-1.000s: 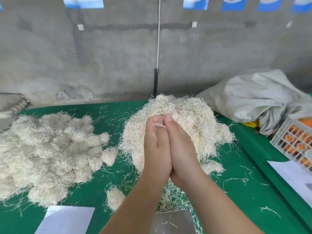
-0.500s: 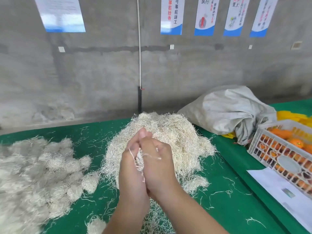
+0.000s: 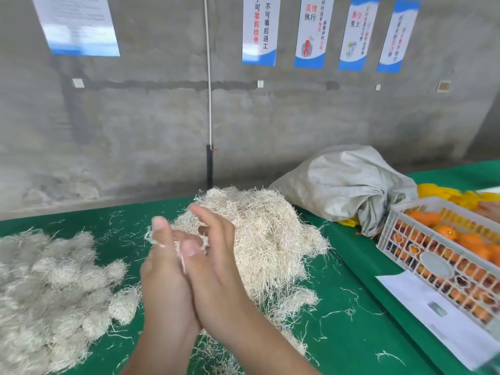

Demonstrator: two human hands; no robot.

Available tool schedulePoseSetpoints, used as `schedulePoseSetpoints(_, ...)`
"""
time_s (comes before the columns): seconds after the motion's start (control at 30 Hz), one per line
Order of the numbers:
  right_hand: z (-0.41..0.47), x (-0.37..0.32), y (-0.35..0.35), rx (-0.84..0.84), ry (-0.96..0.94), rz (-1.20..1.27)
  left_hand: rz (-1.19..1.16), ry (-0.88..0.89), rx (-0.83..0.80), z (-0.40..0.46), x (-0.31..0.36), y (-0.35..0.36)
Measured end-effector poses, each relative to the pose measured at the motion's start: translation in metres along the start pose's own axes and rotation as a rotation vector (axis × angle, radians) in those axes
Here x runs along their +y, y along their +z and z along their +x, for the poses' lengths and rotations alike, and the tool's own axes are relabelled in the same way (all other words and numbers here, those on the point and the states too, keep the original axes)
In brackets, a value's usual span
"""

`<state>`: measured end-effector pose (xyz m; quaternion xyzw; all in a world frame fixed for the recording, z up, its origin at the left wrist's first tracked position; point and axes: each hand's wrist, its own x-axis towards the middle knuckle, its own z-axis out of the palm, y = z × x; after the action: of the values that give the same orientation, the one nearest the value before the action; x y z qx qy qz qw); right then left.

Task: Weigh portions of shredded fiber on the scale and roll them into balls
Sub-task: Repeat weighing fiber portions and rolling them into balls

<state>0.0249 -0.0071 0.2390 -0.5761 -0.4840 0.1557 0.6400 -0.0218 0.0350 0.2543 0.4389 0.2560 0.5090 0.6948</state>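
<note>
My left hand (image 3: pixel 166 277) and my right hand (image 3: pixel 219 269) are pressed palm to palm above the green table (image 3: pixel 349 307), fingers mostly straight. A small portion of shredded fiber (image 3: pixel 180 251) is squeezed between them; only a few pale strands stick out near the fingertips. Behind my hands lies the big loose pile of shredded fiber (image 3: pixel 267 234). A heap of rolled fiber balls (image 3: pixel 54 293) covers the table's left side. The scale is out of the frame.
A grey sack (image 3: pixel 346 185) lies at the back right against the concrete wall. A white plastic crate (image 3: pixel 433 262) with orange items stands on the right, a paper sheet (image 3: pixel 443 328) beside it. Another person's hand (image 3: pixel 490 208) shows at the right edge. Stray strands litter the cloth.
My palms have slid against each other, rolling the fiber; the fingers curled and straightened again. The view has tilted up, so the scale at the bottom has left the frame.
</note>
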Motion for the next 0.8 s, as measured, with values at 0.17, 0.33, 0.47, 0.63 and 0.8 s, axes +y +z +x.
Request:
schedulePoseSetpoints(0.17, -0.002, 0.000, 0.004, 0.018, 0.148, 0.215, 0.294, 0.340, -0.079, 0.002, -0.006, -0.009)
schedulePoseSetpoints(0.33, -0.007, 0.023, -0.002, 0.043, 0.203, 0.203, 0.163, -0.051, -0.270, -0.018, -0.038, -0.040)
schedulePoseSetpoints(0.47, -0.021, 0.064, 0.005, -0.061, 0.361, 0.121, 0.519, -0.176, 0.021, -0.036, -0.084, -0.074)
schedulePoseSetpoints(0.63, -0.054, 0.125, 0.013, -0.206, 0.580, -0.013, 0.640, -0.266, 0.093, 0.000, -0.133, -0.145)
schedulePoseSetpoints(0.8, -0.081, 0.167, 0.007, -0.311, 0.671, -0.089, 0.956, -0.322, 0.137, 0.056, -0.148, -0.222)
